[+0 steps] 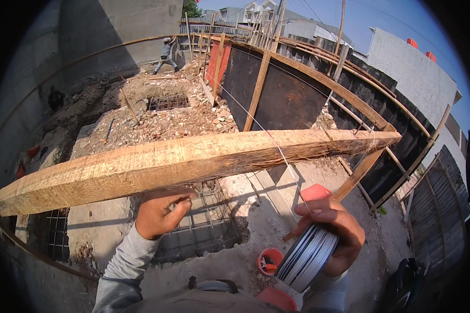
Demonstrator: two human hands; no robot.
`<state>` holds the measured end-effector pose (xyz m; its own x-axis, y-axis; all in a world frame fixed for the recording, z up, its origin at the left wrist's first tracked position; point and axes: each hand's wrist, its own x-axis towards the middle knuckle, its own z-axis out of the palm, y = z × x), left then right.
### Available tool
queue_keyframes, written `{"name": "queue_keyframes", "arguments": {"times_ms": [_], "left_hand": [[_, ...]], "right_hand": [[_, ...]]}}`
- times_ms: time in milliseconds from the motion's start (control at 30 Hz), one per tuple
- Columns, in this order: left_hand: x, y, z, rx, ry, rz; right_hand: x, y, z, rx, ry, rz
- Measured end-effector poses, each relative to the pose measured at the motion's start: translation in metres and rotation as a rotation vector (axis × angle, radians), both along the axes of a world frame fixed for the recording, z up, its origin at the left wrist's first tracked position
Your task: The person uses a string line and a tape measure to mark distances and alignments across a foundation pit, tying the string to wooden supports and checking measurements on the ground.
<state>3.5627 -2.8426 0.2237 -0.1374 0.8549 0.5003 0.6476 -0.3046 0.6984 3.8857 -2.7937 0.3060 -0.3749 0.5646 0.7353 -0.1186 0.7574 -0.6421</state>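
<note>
A rough wooden beam (156,159) stretches across in front of me at a slant. My right hand (342,229) is wrapped round a spool of white and black line (308,255), thumb and finger closed at its top. From there a thin string (283,155) runs up over the beam and away toward the far left. Just under the beam's lower edge is my left hand (161,213), closed, with thumb and index finger close together. Its other fingers are hidden, and what it grips, if anything, cannot be made out.
Below lies a pit with a rebar grid (198,224); another grid (168,101) sits farther off. An orange bucket (269,260) stands near the spool. Dark panels (287,94) with timber posts line the right. A person (165,55) works at the far wall.
</note>
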Motion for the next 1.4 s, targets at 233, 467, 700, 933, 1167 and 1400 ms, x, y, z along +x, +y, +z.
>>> {"name": "queue_keyframes", "arguments": {"times_ms": [233,467,700,933,1167,1400], "left_hand": [[0.05,-0.054,0.087,0.698,0.506,-0.075],[0.035,-0.064,0.145,0.795,0.908,0.536],[0.021,-0.045,0.143,0.635,0.745,0.566],[0.016,-0.048,0.143,0.649,0.847,0.548],[0.013,-0.042,0.138,0.676,0.869,0.547],[0.013,-0.047,0.137,0.616,0.874,0.572]], "right_hand": [[-0.008,0.042,-0.048,-0.168,0.002,0.526],[-0.033,0.048,-0.059,-0.114,0.008,0.458],[-0.033,0.06,-0.065,-0.127,0.053,0.459],[-0.041,0.06,-0.077,-0.155,0.159,0.416],[-0.046,0.056,-0.08,-0.185,0.177,0.358],[-0.061,0.046,-0.075,-0.214,0.277,0.3]]}}
